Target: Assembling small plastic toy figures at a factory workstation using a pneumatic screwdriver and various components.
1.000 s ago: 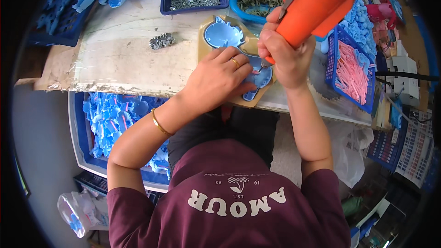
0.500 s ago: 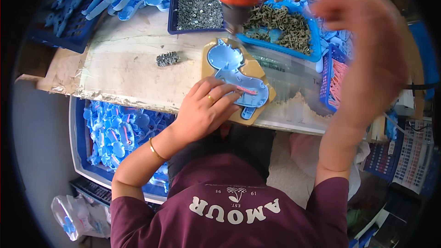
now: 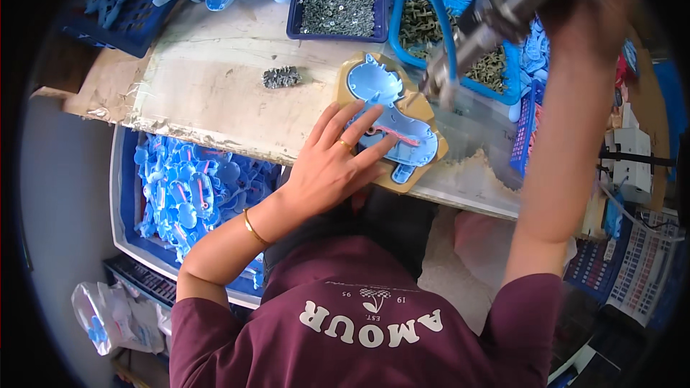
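Note:
My left hand (image 3: 338, 154) lies over a light-blue plastic shell half (image 3: 375, 80), fingers spread and resting on it. The shell sits hollow side up in a tan shaped holder (image 3: 424, 111) near the table's front edge. A thin pink strip (image 3: 402, 136) lies in its lower hollow, partly under my fingers. At the upper right, my blurred right hand (image 3: 593, 18) is closed around a grey metal power screwdriver (image 3: 507, 11). Its tip slants down toward the right side of the holder, apart from the shell. My right fingers are partly hidden.
A dark-blue tray (image 3: 383, 11) of small metal parts stands behind the holder, beside a bright-blue tray (image 3: 514, 75) of brownish parts. A blue hose (image 3: 440, 11) hangs across it. A dark clump (image 3: 281, 77) lies left. A bin (image 3: 126, 223) of blue shells stands below the table.
My right hand, raised and without the screwdriver, has reached up and closed on it. The tool now slants at the upper right. My left fingers have spread farther over the shell.

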### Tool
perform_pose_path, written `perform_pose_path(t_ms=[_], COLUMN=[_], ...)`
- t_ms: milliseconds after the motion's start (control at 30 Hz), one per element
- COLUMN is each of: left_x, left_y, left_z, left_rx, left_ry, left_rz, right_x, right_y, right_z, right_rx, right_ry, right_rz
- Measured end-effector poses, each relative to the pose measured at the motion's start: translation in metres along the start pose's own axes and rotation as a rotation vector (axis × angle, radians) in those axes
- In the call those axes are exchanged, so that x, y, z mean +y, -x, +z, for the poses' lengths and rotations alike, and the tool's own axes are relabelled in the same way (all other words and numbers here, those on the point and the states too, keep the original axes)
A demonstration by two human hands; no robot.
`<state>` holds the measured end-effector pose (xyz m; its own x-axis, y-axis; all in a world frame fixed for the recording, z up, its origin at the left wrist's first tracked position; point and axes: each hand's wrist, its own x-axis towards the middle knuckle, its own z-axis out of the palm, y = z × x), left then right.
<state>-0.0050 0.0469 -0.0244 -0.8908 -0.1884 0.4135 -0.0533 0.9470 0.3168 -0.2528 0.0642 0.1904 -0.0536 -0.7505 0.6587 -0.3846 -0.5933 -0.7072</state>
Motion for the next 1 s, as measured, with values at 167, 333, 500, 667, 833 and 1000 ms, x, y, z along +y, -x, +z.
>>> perform_pose_path(t_ms=[167,333,500,667,833,1000], left_x=[-0.004,-0.001,-0.001,-0.002,-0.002,-0.004], left_y=[0.005,-0.001,-0.001,0.002,0.002,0.001], left_z=[0.003,0.005,0.007,0.008,0.007,0.006], left_rx=[0.029,0.012,0.017,0.032,0.042,0.025], left_ry=[-0.009,-0.015,-0.007,-0.026,-0.045,-0.035], left_rz=[-0.039,-0.022,-0.032,-0.023,-0.019,-0.007], right_x=[-0.009,-0.019,-0.025,-0.011,-0.020,-0.023], right_y=[0.035,0.039,0.040,0.048,0.058,0.044], right_z=[0.061,0.066,0.077,0.077,0.098,0.069], right_rx=[0.310,0.365,0.415,0.394,0.560,0.488], right_ry=[-0.311,-0.203,-0.139,-0.206,-0.195,-0.158], right_rz=[0.177,0.208,0.236,0.200,0.255,0.263])
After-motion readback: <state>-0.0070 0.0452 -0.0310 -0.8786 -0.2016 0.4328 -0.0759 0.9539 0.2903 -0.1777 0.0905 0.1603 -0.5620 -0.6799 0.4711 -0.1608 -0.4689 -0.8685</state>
